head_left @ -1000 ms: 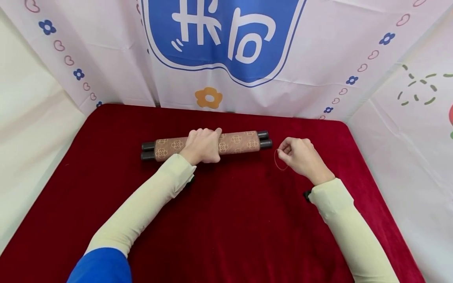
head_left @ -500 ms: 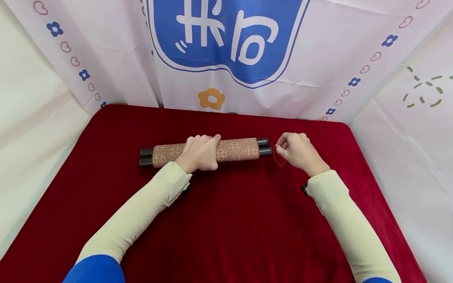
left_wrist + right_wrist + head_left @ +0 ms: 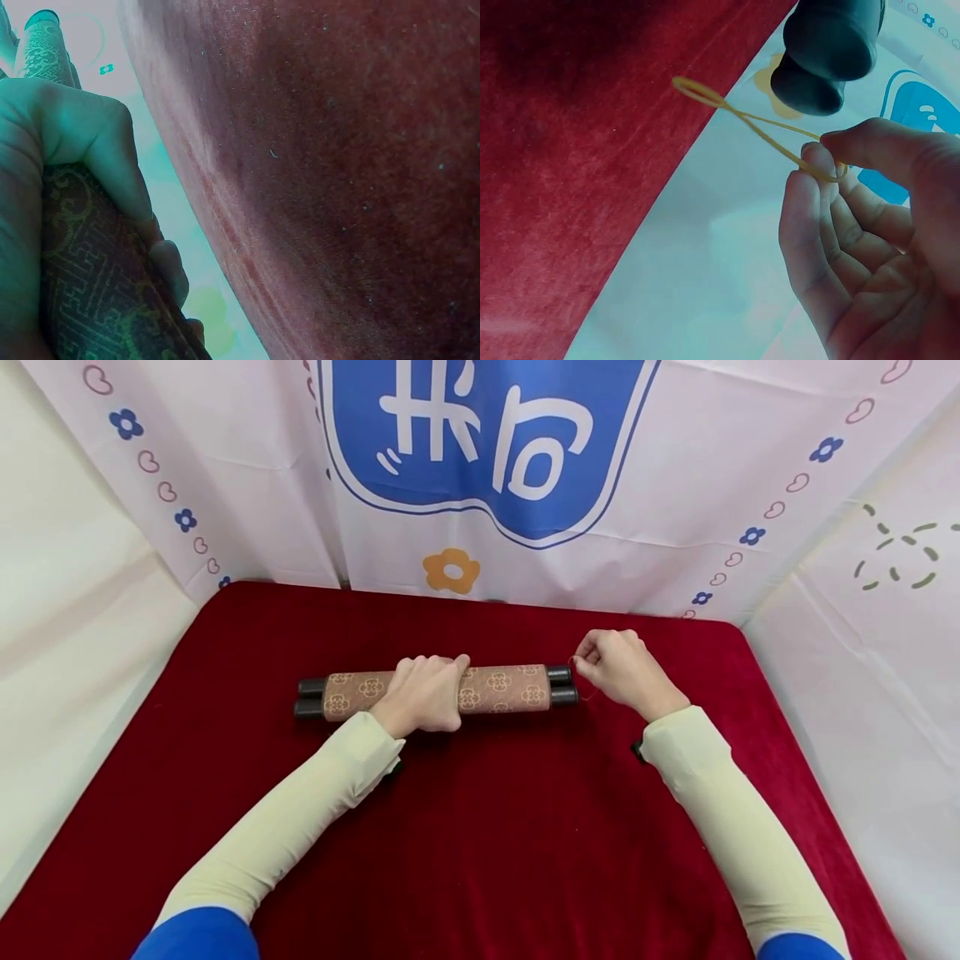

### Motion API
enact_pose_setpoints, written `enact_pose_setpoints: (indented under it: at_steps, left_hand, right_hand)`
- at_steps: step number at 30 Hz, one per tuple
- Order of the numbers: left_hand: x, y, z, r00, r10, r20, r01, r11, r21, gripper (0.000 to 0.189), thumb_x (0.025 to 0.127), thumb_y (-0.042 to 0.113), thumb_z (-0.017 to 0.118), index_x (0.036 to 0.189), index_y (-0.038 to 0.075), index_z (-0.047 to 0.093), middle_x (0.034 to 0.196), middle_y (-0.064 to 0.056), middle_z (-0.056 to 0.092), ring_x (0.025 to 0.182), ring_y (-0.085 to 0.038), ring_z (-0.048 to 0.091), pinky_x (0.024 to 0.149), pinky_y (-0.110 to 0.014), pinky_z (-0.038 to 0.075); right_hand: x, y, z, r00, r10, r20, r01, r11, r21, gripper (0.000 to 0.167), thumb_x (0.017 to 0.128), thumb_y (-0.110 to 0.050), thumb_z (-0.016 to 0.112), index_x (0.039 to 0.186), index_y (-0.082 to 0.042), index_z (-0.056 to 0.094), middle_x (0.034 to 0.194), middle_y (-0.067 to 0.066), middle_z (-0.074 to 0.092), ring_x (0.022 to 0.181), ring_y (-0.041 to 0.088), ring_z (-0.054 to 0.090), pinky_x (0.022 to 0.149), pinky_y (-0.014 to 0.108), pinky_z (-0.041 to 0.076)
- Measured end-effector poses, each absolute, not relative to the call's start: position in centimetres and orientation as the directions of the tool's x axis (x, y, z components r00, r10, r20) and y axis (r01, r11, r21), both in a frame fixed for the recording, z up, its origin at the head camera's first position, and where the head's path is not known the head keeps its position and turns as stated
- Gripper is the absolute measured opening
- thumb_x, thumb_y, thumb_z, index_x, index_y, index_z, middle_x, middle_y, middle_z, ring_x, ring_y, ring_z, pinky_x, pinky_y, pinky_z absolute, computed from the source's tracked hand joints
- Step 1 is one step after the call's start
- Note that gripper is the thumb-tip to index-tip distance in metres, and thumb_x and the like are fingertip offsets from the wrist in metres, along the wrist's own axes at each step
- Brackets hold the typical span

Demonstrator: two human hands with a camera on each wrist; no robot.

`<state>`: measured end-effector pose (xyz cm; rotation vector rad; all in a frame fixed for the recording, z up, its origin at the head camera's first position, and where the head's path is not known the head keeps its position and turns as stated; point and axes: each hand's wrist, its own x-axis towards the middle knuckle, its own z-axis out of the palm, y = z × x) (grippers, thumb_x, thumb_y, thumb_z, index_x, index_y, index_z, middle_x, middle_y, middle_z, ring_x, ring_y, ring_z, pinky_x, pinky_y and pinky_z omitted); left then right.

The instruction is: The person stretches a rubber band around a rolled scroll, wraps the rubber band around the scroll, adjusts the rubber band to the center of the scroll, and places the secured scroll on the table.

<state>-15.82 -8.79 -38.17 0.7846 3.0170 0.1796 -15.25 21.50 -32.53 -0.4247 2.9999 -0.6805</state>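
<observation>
A scroll (image 3: 502, 688) with brown patterned cloth and two dark rod ends on each side lies crosswise over the red table. My left hand (image 3: 429, 693) grips it around the middle; in the left wrist view its fingers curl round the patterned roll (image 3: 97, 270). Just off the scroll's right end, my right hand (image 3: 626, 668) pinches a thin rubber band (image 3: 769, 139) between thumb and fingertips. The band hangs as a twisted loop, close to the black rod ends (image 3: 831, 45) in the right wrist view.
Red velvet cloth (image 3: 480, 843) covers the table. Behind it hangs a white printed backdrop (image 3: 675, 485) with a blue emblem, and white fabric walls (image 3: 862, 693) stand at both sides.
My right hand has moved left with the rubber band, up to the scroll's right end. The left hand keeps its grip, and the scroll sits slightly lower in the head view.
</observation>
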Motion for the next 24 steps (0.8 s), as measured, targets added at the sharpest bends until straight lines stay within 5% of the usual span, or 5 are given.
enact_pose_setpoints:
  at_steps: [24]
  left_hand:
    - [-15.8,-8.6,-38.7,-0.902,0.431,0.011,0.429,0.895,0.122,0.049,0.065,0.023,0.073,0.112,0.015,0.061,0.077,-0.004,0.066,0.061,-0.03,0.063,0.046,-0.044,0.043]
  right_hand:
    - [-14.0,19.8,-32.4,-0.963,-0.27,0.015,-0.253,0.878,-0.406,0.014,0.099,-0.012,0.069,0.103,-0.001,0.076,0.092,0.013,0.076,0.08,0.023,0.07,0.076,0.039,0.062]
